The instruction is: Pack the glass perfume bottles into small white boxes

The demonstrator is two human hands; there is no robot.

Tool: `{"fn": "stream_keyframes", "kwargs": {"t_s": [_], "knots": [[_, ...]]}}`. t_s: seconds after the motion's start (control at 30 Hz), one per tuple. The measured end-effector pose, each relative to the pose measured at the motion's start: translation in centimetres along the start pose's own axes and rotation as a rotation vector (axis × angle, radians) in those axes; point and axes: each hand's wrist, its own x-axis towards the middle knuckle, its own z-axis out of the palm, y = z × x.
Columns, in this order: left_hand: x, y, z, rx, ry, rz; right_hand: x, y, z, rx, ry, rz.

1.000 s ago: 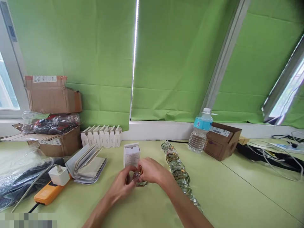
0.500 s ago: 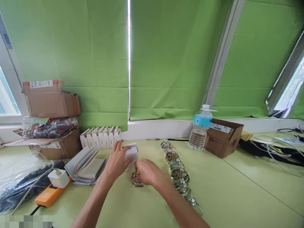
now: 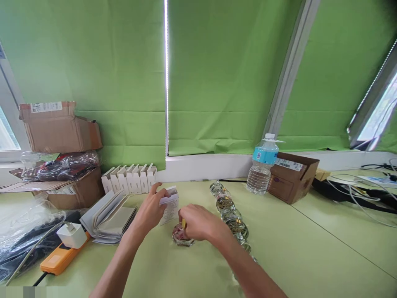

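The pale green surface [image 3: 297,252] runs from the foreground back to a white sill [image 3: 211,167] under green roller blinds [image 3: 226,74], with a bright window strip [image 3: 376,118] at the far right and a seam crossing the surface toward the lower right. The left hand [image 3: 149,210] holds a white carton [image 3: 169,205] upright by its side, fingers wrapped around the near edge with the thumb up. The right hand [image 3: 198,222] curls down over a round glass bottle [image 3: 181,236] lying near the middle of the surface, just beside the carton, with a small gold-coloured piece [image 3: 183,224] showing at its fingers; whether that grip pinches the piece or only covers it, I cannot tell. Just right of that hand, a row of similar glass bottles [image 3: 228,213] runs from the sill toward the near side. Behind the carton stand white cartons [image 3: 130,180] in a tight row, and to the left lies a stack of folded white card [image 3: 108,217]. Further left are an orange power strip [image 3: 57,258] with a white plug adapter [image 3: 72,235], a black plastic-wrapped bundle [image 3: 25,231], and cardboard boxes [image 3: 58,128]. A water bottle [image 3: 262,165] with a blue label stands beside a brown box [image 3: 291,178] with a barcode sticker, its print too small to read.
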Motion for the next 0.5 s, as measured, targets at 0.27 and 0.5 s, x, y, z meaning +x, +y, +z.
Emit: {"fn": "stream_keyframes", "kwargs": {"t_s": [0.27,0.5], "knots": [[0.1,1.0,-0.1,-0.178,-0.085,0.088,-3.7,2.2,-5.1,0.351,0.325,-0.049],[-0.1,1.7,1.4,-0.545,-0.115,0.143,-2.3,2.1,-4.4,0.374,0.456,-0.072]]}}
